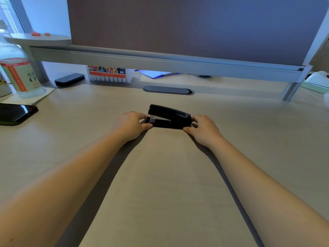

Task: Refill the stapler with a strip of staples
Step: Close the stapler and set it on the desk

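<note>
— Pale wood-grain desk (160,175) fills the head view, backed by a grey partition panel (187,24) on a metal rail. What sits in the middle?

— A black stapler (170,116), lying across the desk just in front of an oval cable grommet (168,90). Its top arm is tilted up a little at the left end, so a gap shows there above the base.

— And the hands?

— Both bare forearms reach in from the bottom edge. The left hand (130,123) pinches the left, front end of the stapler, thumb and fingers closed on the base. The right hand (204,129) grips the right, hinge end, fingers wrapped against it. Both are clamped on the stapler, which rests on the desk.

— Any containers?

— At far left a clear plastic bottle (21,75) with an orange-and-white label stands on a white sheet; I cannot tell what it holds. Under the rail a clear box of markers (107,75) with an orange label stands upright, a row of white pen ends visible inside.

— Anything else?

— A black phone (16,113) lies at the left edge, and a small dark case (69,79) sits beside the marker box. No staple strip is discernible.
</note>
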`<state>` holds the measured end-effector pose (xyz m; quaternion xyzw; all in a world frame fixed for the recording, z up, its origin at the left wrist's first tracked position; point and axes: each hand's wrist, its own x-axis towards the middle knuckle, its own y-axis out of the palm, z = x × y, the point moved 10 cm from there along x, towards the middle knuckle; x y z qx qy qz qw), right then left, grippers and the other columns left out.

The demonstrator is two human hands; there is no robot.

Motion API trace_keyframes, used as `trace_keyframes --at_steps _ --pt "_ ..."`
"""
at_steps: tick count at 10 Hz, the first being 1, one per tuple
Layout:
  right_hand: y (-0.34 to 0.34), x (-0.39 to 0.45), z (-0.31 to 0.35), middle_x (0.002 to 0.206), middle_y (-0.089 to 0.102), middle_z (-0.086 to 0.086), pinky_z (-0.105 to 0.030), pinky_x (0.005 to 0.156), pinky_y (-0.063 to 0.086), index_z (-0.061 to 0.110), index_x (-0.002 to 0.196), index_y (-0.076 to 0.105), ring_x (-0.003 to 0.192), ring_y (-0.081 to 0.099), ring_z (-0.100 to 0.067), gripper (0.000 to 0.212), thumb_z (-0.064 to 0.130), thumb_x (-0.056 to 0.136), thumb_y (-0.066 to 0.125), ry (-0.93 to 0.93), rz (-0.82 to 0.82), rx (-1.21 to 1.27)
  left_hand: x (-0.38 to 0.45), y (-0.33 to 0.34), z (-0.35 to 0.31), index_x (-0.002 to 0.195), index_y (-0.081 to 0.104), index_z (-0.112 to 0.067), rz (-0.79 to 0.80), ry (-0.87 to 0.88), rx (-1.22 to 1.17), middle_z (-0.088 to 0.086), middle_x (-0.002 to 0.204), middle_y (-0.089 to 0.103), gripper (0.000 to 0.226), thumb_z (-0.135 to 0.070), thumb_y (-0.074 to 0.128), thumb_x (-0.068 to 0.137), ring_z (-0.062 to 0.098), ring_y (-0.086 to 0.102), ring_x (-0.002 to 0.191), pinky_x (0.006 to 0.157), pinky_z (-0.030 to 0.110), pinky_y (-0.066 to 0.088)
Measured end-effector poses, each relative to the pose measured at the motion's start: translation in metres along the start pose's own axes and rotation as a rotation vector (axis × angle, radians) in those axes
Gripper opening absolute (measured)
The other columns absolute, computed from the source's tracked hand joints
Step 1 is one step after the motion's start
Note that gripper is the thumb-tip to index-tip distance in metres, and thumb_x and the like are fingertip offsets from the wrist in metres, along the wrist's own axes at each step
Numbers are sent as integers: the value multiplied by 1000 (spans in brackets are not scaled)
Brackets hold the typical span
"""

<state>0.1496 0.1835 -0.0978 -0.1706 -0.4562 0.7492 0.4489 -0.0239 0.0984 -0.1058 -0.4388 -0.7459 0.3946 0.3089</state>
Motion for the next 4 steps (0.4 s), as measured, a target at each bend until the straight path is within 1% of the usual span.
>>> trace_keyframes --at_steps 1,2,3,4 --pt "2 28 -4 118 60 -16 -47 90 48 11 113 54 108 54 -33 35 27 82 57 1 -45 -21 28 1 3 119 52 -21 -31 -7 14 15 126 58 39 -35 53 83 33 52 111 93 45 45" --pt "5 48 -6 116 60 -18 -45 86 47 9 113 53 105 54 -35 34 27 84 54 13 -63 -69 45 3 3 122 49 -21 -41 -20 25 15 128 56 39 -35 50 85 33 51 112 93 43 43" --pt "8 61 -8 114 60 -19 -45 84 48 6 112 53 102 55 -36 34 28 86 51 28 -68 -95 55 5 3 124 47 -19 -46 -23 40 16 128 55 40 -34 48 86 34 51 112 95 45 43" --pt "9 54 -9 100 60 -17 -38 71 43 5 101 56 92 55 -34 27 27 86 50 23 -78 -92 48 4 -2 124 43 -13 -34 -24 52 19 129 53 43 -32 48 87 35 48 115 97 46 40"
